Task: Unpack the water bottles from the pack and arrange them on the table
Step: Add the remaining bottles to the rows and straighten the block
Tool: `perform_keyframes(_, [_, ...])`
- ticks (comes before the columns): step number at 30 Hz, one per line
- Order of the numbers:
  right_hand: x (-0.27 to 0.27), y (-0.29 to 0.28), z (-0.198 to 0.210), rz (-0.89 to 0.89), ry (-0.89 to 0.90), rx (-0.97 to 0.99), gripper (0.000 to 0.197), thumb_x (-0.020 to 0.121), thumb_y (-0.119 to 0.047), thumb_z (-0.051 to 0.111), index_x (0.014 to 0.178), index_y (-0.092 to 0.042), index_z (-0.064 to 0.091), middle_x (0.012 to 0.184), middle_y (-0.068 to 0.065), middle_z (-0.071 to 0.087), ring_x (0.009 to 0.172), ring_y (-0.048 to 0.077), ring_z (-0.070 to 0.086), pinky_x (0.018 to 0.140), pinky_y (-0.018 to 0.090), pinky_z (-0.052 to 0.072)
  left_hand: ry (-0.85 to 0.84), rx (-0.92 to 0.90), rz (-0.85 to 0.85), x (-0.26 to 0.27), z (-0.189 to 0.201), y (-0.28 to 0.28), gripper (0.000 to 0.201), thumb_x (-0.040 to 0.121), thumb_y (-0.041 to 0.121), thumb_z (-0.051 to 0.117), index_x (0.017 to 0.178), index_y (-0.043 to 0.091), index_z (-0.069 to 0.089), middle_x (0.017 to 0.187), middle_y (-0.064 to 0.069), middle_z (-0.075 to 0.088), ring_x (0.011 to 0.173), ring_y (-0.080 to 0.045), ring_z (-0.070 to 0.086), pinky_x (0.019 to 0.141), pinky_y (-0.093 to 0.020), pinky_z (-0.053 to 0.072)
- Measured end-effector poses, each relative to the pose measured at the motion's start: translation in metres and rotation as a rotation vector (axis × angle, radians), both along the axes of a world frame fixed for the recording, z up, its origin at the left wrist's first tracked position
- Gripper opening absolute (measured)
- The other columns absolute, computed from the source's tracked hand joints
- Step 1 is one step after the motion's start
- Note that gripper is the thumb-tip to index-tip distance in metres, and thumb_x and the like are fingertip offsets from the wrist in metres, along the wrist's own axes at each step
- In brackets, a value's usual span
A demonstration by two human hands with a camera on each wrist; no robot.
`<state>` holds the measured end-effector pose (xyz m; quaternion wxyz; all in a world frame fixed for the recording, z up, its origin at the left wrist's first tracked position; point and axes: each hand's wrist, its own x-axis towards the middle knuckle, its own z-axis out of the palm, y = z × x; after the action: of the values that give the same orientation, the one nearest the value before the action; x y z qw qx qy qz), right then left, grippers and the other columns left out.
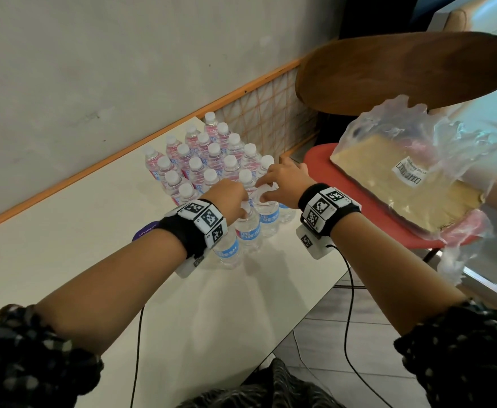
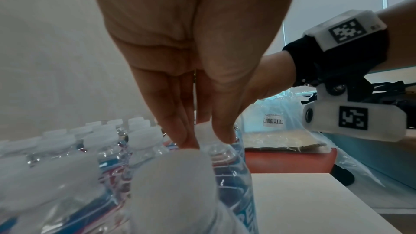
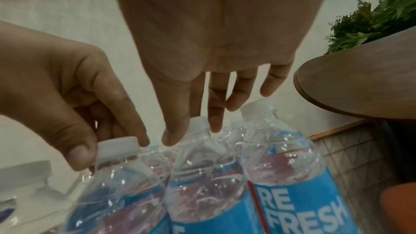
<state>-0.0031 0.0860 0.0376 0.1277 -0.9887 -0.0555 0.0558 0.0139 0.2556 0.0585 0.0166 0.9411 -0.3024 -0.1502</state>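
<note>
Bottle caps [image 3: 118, 146] pinched in both hands, left hand [image 1: 229, 195] and right hand [image 1: 285, 179], one each.

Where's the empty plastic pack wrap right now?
In the head view the empty pack wrap lies on the red stool, right of the table and the bottles, under the wooden chair seat.

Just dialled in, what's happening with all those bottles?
A person is lining up water bottles on the white table. The left hand pinches the cap of one near bottle, and the right hand pinches the cap of the bottle beside it. The emptied plastic wrap lies on the red chair to the right.
</note>
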Motion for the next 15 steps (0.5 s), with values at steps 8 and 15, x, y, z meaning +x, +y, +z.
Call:
perform_keyframes(8, [0.0,-0.008,0.004,-0.087,-0.054,0.081,0.047,0.081,-0.055,0.06,0.124,-0.037,0.055,0.123,-0.001,0.049,0.123,0.023,0.038,0.102,0.048,0.029,-0.011,-0.036,0.005,-0.002,0.001,0.011,0.039,0.084,0.032,0.066,0.118,0.015,0.063,0.103,-0.009,0.067,0.096,-0.027,0.062,0.071,-0.029,0.043])
perform_keyframes(15, [0.007,-0.034,0.005,-0.296,0.104,0.109,0.047,0.084,-0.041,0.064,0.12,-0.01,0.062,0.116,0.012,0.065,0.101,0.028,0.061,0.085,0.033,0.051,0.03,0.281,0.008,-0.002,0.009,0.035,0.059,0.076,0.05,0.07,0.123,0.015,0.058,0.114,-0.007,0.063,0.105,-0.026,0.058,0.079,-0.03,0.045])
